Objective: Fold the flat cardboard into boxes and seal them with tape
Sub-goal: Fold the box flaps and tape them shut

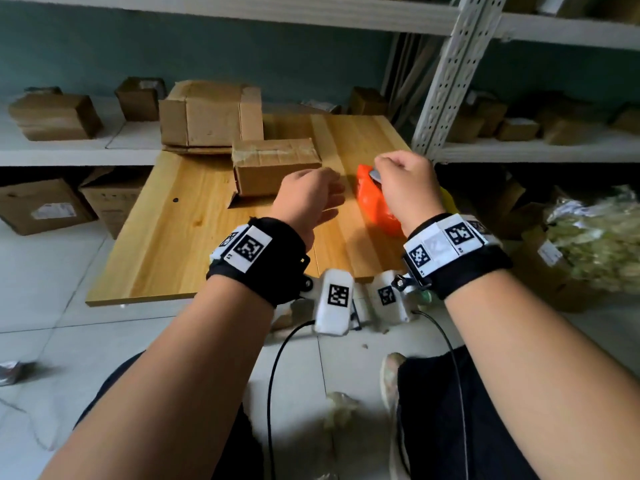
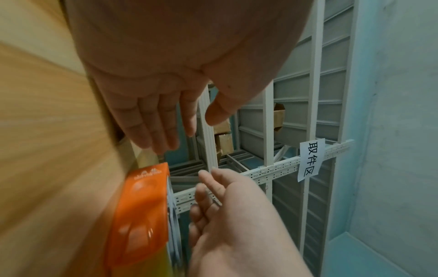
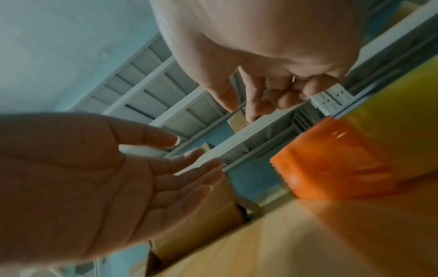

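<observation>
Wooden board (image 1: 194,237): lies flat on tiled floor.
Folded cardboard box (image 1: 275,166): on board, far side.
Orange tape dispenser (image 1: 375,202): on board, right of box.
Left hand (image 1: 308,197): above board, fingers straight, holding nothing.
Right hand (image 1: 405,183): over dispenser, fingers loosely curled; contact cannot be told.

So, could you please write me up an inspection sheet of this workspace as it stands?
Surface: wooden board lying on the tiled floor.
Job's things: folded box on the board; flat cardboard behind it; orange tape dispenser at the board's right edge.
Clutter: scraps on the floor.
Hands: left hand open, empty; right hand over the dispenser, grip unclear.
Cables: black cables hang from the wrists.
Surroundings: shelves of parcels.
</observation>
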Demonstrator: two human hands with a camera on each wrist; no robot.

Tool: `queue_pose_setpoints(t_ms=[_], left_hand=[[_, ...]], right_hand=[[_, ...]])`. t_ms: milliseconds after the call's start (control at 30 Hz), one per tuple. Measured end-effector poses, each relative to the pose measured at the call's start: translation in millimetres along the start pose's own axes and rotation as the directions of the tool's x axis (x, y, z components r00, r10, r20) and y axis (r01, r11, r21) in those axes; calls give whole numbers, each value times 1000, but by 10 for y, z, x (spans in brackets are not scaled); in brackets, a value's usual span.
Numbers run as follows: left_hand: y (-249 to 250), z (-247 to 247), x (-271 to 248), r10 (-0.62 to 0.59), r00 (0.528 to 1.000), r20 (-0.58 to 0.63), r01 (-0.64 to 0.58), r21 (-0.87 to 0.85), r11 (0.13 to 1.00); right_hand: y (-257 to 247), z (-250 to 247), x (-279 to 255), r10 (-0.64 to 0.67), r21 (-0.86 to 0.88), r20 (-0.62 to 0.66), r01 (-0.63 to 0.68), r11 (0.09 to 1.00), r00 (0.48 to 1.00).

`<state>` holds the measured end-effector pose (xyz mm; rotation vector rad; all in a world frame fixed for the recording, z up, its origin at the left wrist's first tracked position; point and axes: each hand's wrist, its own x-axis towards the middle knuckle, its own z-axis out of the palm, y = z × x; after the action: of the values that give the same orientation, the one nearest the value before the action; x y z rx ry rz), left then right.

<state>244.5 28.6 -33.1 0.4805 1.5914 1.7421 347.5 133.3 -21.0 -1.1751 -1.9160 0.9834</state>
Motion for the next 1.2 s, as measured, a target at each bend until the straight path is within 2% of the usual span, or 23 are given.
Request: queue_pose_setpoints(t_ms=[133, 267, 333, 433, 533, 600, 733, 833, 933, 1100, 1200], left_hand=[[-62, 224, 213, -78, 997, 20, 78, 20, 997], [-97, 314, 386, -184, 982, 43, 185, -40, 982], [-107, 304, 412, -236, 966, 108, 246, -90, 965], [-114, 305, 391, -282, 921, 269, 331, -156, 931], [-99, 300, 368, -257, 931, 260, 307, -177, 935], [-99, 270, 368, -219, 958, 185, 252, -180, 951], [-96, 128, 351, -155, 988, 26, 157, -195, 968], [-62, 31, 309, -171, 983, 70, 183, -267, 946], [-18, -60, 220, -204, 972, 118, 231, -294, 928], [16, -220, 117, -140, 988, 58, 150, -211, 966], [33, -299, 65, -149, 987, 57, 158, -191, 969]], right_hand=[[106, -67, 133, -5, -358, 18, 11, 933, 1000], [236, -63, 255, 116, -467, 126, -45, 883, 985], [297, -11, 316, 160, -555, 126, -64, 829, 979], [303, 49, 378, 156, -608, 122, -51, 792, 980], [310, 64, 442, 143, -514, 129, -57, 856, 981], [244, 29, 425, 106, -416, 98, -56, 908, 989], [68, -107, 359, 20, -342, 25, -11, 940, 999], [26, -237, 262, -22, -185, 7, 23, 982, 1000], [14, -275, 93, -76, -82, 71, 82, 993, 995], [-25, -235, -108, -162, -46, 193, 174, 984, 968], [-61, -211, -192, -208, -19, 257, 220, 975, 944]])
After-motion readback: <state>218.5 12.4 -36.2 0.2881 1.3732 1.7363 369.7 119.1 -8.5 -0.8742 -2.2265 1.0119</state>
